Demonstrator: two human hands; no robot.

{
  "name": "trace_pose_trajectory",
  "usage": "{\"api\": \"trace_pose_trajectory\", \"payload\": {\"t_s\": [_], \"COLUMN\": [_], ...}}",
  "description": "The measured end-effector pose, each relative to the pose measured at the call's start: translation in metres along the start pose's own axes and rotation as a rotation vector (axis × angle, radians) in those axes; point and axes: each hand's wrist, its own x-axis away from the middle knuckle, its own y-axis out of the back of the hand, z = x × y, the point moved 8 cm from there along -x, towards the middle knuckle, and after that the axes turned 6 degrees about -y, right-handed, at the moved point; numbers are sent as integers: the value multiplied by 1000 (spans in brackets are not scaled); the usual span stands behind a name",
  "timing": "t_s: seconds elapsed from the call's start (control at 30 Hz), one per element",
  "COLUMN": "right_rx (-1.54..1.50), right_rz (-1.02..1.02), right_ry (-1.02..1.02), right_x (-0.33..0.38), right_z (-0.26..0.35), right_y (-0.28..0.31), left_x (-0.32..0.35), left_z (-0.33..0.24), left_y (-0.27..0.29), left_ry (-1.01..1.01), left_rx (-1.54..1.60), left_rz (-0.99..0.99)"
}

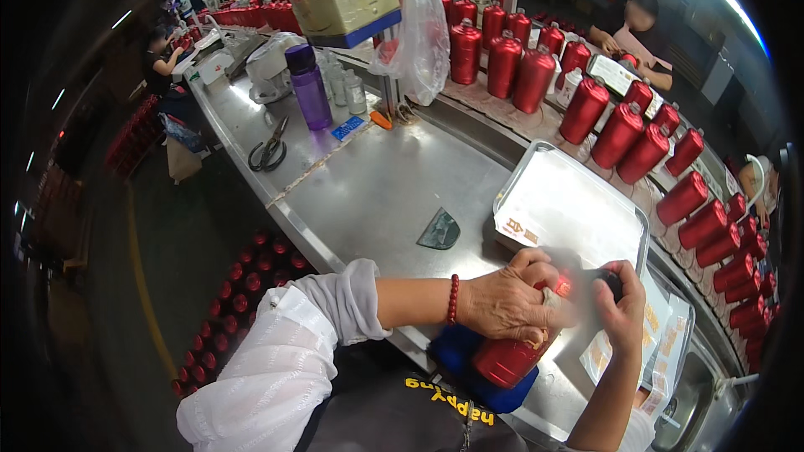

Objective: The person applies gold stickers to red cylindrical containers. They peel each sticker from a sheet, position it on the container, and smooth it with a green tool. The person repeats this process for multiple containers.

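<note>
My left hand [509, 301] is closed over the upper part of a shiny red metal bottle [507, 363]. The bottle lies tilted, its base towards me, on a dark blue pad or cloth [456, 353]. A bit of pale material shows between the left fingers and the bottle. Just right of the bottle's top, my right hand [623, 308] is closed on a small black rounded object [611, 285]; its kind is hard to make out, partly covered by the fingers. Around the bottle's top the picture is smeared, so contact between the black object and the bottle cannot be told.
A metal tray with white sheets [574, 205] sits beyond my hands. On the steel table [368, 192] lie a dark green flat piece [440, 230] and scissors [269, 147], with a purple bottle [310, 88] farther back. Red bottles [620, 136] line a conveyor; people work beyond.
</note>
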Motion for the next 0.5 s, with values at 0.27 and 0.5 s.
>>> {"api": "trace_pose_trajectory", "payload": {"t_s": [0.27,0.5], "right_rx": [709,351], "right_rz": [-208,-135], "right_ry": [627,273], "right_x": [35,21], "right_z": [60,43], "right_y": [-31,-23], "left_x": [41,82], "left_z": [-38,-58], "left_y": [4,-13], "left_ry": [159,394], "left_rx": [-24,-100], "left_rz": [-221,-285]}}
